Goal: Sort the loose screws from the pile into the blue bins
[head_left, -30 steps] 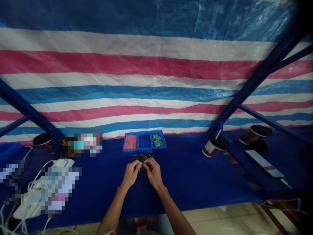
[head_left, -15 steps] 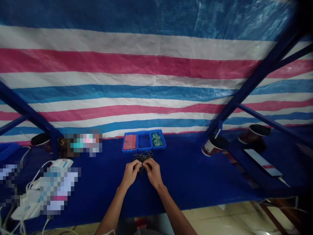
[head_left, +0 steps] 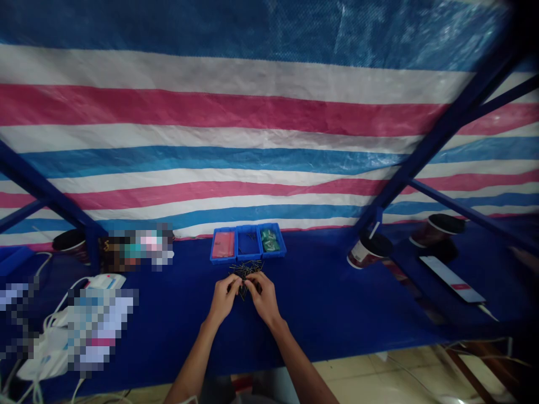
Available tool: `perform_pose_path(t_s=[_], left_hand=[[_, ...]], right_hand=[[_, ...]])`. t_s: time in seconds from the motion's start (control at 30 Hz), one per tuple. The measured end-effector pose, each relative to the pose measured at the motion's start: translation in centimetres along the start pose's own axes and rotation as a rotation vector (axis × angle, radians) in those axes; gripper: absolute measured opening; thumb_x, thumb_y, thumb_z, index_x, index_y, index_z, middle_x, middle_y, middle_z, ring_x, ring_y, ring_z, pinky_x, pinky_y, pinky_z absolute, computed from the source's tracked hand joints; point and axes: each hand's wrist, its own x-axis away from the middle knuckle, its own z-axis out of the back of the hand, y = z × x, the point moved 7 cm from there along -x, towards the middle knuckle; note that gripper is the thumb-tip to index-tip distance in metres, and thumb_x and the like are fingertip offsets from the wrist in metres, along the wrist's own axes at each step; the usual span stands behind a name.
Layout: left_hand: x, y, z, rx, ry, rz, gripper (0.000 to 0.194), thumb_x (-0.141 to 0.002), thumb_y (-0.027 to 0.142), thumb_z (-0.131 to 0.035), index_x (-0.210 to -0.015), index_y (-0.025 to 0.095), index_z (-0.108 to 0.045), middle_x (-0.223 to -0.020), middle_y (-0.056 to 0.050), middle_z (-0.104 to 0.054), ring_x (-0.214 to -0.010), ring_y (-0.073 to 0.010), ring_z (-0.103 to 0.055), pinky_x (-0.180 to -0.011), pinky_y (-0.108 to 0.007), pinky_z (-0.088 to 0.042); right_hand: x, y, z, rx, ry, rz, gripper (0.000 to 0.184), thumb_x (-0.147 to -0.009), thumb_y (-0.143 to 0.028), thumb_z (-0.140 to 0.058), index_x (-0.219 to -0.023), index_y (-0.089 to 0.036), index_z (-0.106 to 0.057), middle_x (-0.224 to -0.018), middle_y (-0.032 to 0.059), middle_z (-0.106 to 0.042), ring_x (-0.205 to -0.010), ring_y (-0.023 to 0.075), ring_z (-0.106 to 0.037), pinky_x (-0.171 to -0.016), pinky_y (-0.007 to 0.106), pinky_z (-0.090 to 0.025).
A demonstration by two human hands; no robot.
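Observation:
My left hand [head_left: 224, 299] and my right hand [head_left: 264, 299] meet at the middle of a blue tarpaulin-covered table [head_left: 320, 331], fingers closed into a bunch of thin dark metal pins [head_left: 246, 270]. The pins stick out above and between my fingers, and their lower part is hidden by my hands. Just beyond them stands a blue three-compartment tray [head_left: 247, 243]. Its left compartment holds a pink packet [head_left: 223, 244], the middle one a few dark pins [head_left: 251, 237], and the right one green packets [head_left: 268, 239].
A white-lidded-free dark-topped paper cup [head_left: 369, 249] stands to the right, with another cup [head_left: 438, 230] and a phone [head_left: 452, 279] beyond it. White cables and blurred items [head_left: 99, 322] lie on the left. Blue metal struts [head_left: 425, 151] cross the striped tarpaulin behind.
Both hands stay together on the pins, with the fingers shifting only slightly. The whole view has drifted a little.

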Motion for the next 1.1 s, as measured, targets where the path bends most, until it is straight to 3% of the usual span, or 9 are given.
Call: perform_pose_path(t_s=[0.2, 0.67, 0.87, 1.1], left_hand=[[-0.1, -0.15, -0.08, -0.01, 0.003, 0.005, 0.036, -0.096, 0.042, -0.05, -0.077, 0.015, -0.065, -0.057, 0.002, -0.052, -0.055, -0.0125, -0.048, -0.057, -0.021, -0.035], [-0.01, -0.18, -0.26, -0.027, -0.011, 0.004, 0.035, -0.096, 0.039, -0.052, -0.074, 0.015, -0.064, -0.058, 0.002, -0.052, -0.055, -0.0118, -0.047, -0.057, -0.021, -0.035], [-0.08, 0.06, -0.33, -0.046, -0.016, -0.007, 0.034, -0.094, 0.039, -0.054, -0.074, 0.014, -0.066, -0.058, 0.002, -0.054, -0.056, -0.0122, -0.049, -0.059, -0.021, -0.036], [-0.1, 0.34, -0.31, -0.047, -0.022, -0.015, 0.033, -0.095, 0.04, -0.054, -0.076, 0.015, -0.065, -0.059, 0.002, -0.053, -0.057, -0.0125, -0.049, -0.059, -0.022, -0.036]], right_hand=[[-0.09, 0.31, -0.13, 0.029, -0.016, -0.005, 0.024, -0.098, -0.028, -0.053, -0.081, -0.019, -0.067, -0.076, 0.0017, -0.063, -0.068, 0.0151, -0.056, -0.064, 0.026, -0.039], [-0.05, 0.01, 0.08, -0.047, -0.02, -0.023, 0.015, -0.095, -0.028, -0.057, -0.098, -0.02, -0.069, -0.086, 0.0031, -0.064, -0.071, 0.0157, -0.057, -0.065, 0.026, -0.041], [-0.09, 0.37, 0.15, 0.021, 0.01, -0.024, 0.022, -0.096, -0.027, -0.056, -0.079, -0.019, -0.068, -0.074, 0.0009, -0.06, -0.068, 0.0149, -0.055, -0.063, 0.026, -0.038], [0.03, 0.33, 0.14, -0.021, 0.017, -0.013, 0.016, -0.094, -0.022, -0.059, -0.082, -0.02, -0.069, -0.078, 0.0011, -0.063, -0.071, 0.0154, -0.058, -0.067, 0.026, -0.04]])
